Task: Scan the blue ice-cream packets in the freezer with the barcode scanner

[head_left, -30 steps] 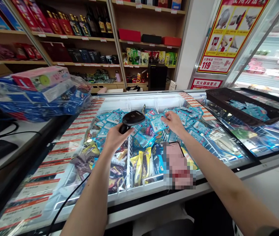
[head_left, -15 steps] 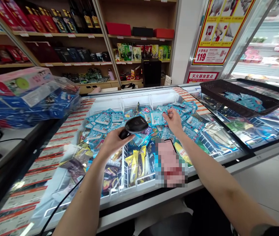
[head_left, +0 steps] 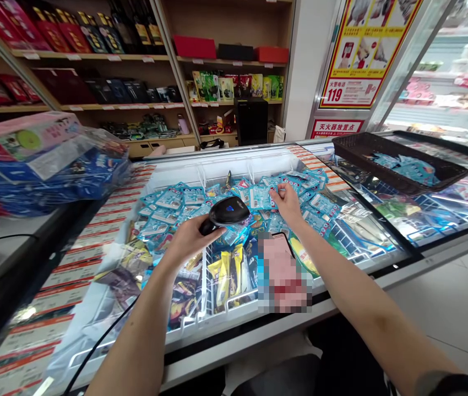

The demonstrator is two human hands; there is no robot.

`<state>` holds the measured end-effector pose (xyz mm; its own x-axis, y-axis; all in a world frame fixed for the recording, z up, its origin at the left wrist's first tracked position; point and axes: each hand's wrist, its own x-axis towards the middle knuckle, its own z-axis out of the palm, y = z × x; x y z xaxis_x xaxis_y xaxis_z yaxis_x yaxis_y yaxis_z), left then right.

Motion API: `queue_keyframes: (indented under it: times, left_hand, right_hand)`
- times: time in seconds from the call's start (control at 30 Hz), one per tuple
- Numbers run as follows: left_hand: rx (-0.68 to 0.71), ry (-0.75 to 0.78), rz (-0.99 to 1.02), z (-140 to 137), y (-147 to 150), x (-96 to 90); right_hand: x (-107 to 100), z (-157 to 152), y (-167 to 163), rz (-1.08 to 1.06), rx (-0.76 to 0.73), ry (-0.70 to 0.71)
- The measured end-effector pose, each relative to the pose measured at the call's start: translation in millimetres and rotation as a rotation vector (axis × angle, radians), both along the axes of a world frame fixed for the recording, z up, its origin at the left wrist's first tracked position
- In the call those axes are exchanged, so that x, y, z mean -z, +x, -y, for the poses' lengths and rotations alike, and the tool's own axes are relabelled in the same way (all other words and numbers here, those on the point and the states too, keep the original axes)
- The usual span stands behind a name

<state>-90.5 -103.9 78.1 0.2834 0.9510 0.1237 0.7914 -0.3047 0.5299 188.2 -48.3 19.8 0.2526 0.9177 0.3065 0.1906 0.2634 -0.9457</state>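
Observation:
My left hand [head_left: 192,236] is wrapped round the handle of a black barcode scanner [head_left: 229,210], whose head points right. A small blue light shows on the scanner's top. My right hand [head_left: 287,202] pinches the right edge of a light blue packet [head_left: 261,197] with a printed barcode, just beyond the scanner head. Many similar blue packets [head_left: 172,199] lie spread over the glass top of a chest freezer [head_left: 217,165]. Near my right forearm lies a phone [head_left: 286,269], its screen blurred out.
A dark brown basket [head_left: 399,162] with several blue packets stands on the freezer at the right. Plastic-wrapped boxes [head_left: 48,165] are stacked at the left. Yellow ice-cream wrappers [head_left: 229,275] show under the glass. A cable [head_left: 102,344] crosses the near left. Stocked shelves [head_left: 93,55] stand behind.
A blue light now shows on top of the scanner, which was dark before. Both hands keep their holds. The whole view has shifted slightly.

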Motion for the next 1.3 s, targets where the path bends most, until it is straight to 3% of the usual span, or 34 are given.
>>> queue_keyframes:
  times: [0.23, 0.6, 0.73, 0.9, 1.03, 1.2, 1.3]
  left_hand:
    - [-0.058, -0.011, 0.069, -4, -4, 5.6]
    - [-0.229, 0.032, 0.158, -14, -30, 12.9]
    - [-0.289, 0.057, 0.186, -17, -36, 15.8]
    - [-0.33, 0.082, 0.205, -18, -40, 15.6]
    - [-0.35, 0.031, 0.263, -18, -46, 11.1]
    - [-0.367, 0.062, 0.301, -19, -50, 9.5]
    - [-0.371, 0.096, 0.294, -19, -52, 11.7]
  right_hand:
    - [2, 0, 3, 0.064, -0.013, -0.004]
    - [-4, 13, 0, 0.793, 0.168, 0.048]
    - [-5, 16, -3, 0.922, 0.201, 0.122]
    - [-11, 13, -14, 0.941, 0.079, 0.234]
    - [-19, 3, -32, 0.989, -0.066, 0.218]
    - [-30, -19, -67, 1.066, -0.36, 0.186]
    - [-29, -26, -95, 1.109, -0.401, 0.126]
